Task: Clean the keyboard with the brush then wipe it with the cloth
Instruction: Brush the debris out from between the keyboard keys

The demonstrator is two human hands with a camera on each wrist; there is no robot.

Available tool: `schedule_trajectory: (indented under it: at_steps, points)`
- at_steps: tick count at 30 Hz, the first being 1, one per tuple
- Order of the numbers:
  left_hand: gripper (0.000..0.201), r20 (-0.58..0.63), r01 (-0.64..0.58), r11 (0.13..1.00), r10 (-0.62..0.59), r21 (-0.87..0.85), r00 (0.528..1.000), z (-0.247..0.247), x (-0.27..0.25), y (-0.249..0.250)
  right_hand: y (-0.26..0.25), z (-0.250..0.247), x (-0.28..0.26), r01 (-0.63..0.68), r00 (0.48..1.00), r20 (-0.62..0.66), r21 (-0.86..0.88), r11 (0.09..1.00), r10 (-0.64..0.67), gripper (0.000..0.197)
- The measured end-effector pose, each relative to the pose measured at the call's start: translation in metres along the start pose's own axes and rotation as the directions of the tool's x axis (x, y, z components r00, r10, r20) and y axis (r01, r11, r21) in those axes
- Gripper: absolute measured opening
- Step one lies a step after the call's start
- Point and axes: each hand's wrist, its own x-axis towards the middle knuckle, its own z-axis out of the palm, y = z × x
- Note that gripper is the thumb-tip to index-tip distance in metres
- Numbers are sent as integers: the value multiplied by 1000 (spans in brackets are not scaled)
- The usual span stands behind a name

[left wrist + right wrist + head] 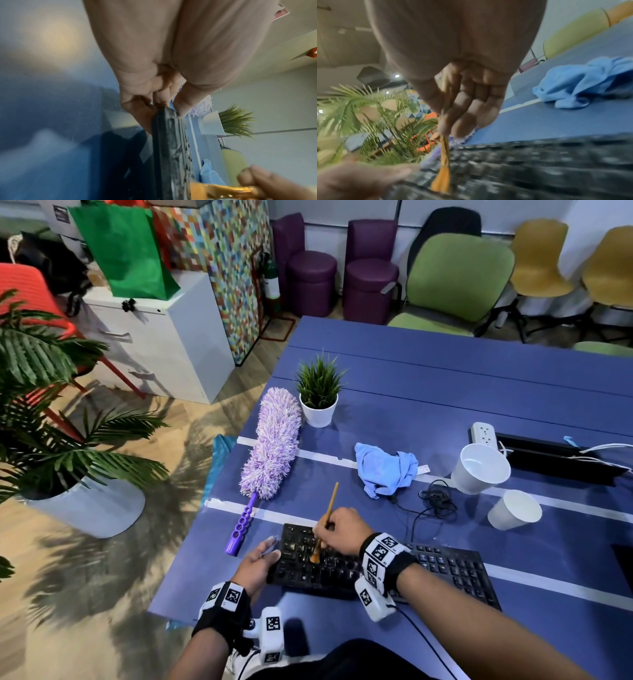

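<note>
A black keyboard (pixel 445 570) lies near the front of the blue table (pixel 445 392). My left hand (pixel 270 546) grips its left end, thumb (pixel 181 105) on the top face and fingers behind the edge. My right hand (pixel 325 530) pinches a wooden-handled brush (pixel 330 505) above the left-hand keys. Its orange bristles (pixel 441 181) touch the keys just right of my left hand. The brush (pixel 223 189) and keyboard (pixel 171 148) also show in the left wrist view. A crumpled blue cloth (pixel 383 467) lies on the table beyond the keyboard (pixel 539 162), untouched.
A purple duster (pixel 270 446) lies left of the cloth, a small potted plant (pixel 318 398) behind it. Two white paper cups (pixel 483 467) (pixel 513 508), a coiled black cable (pixel 435 501) and a power strip (pixel 483 433) sit to the right. A large palm (pixel 51 419) stands left of the table.
</note>
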Motion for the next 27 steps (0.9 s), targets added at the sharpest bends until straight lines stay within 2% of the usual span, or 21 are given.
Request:
schedule_trajectory:
  at_steps: [1,3,5,7,9,11,13,15,17,19,21,24,27]
  points:
    - [41,30,-12,1000,12,5,999,1,0,0,6,-2,-1,25,1000,6,-27,999,-25,26]
    - [33,77,-20,1000,21,-18,997,3,0,0,16,-8,-2,52,997,-63,-38,998,-54,23]
    - [29,82,-14,999,17,-40,996,4,-2,2,21,-17,-4,25,996,-87,40,999,-22,20]
    - [27,86,-13,999,17,-41,996,4,-2,3,22,-21,-8,13,1000,3,92,996,-13,17]
    - [26,97,-10,999,13,-32,995,4,-1,3,23,-20,-10,48,994,96,-8,999,-47,15]
    - [26,109,-2,999,6,-36,994,4,-2,3,23,-21,-10,62,997,44,-94,994,-58,17]
    - [25,104,1,999,2,-33,995,4,-2,3,22,-24,-7,51,998,-26,-27,998,-51,19]
    - [26,103,-1,1000,3,-25,995,3,-4,3,19,-23,-6,50,999,-14,15,999,-50,20]
    - [26,97,6,1000,-4,-22,995,2,-3,2,20,-20,-6,56,998,31,-43,998,-54,20]
    - [26,97,13,999,-9,-36,995,2,-4,2,22,-23,-8,65,997,-33,-88,994,-68,21]
    - [26,91,10,999,-6,-42,996,2,-4,2,25,-28,-9,54,997,-58,6,999,-53,18]
    - [27,88,18,999,-15,-36,996,2,-5,3,25,-29,-13,57,998,35,-51,997,-56,17]
    - [28,93,26,999,-23,-27,995,4,-5,5,34,-27,-13,43,997,-56,-87,995,-48,24]
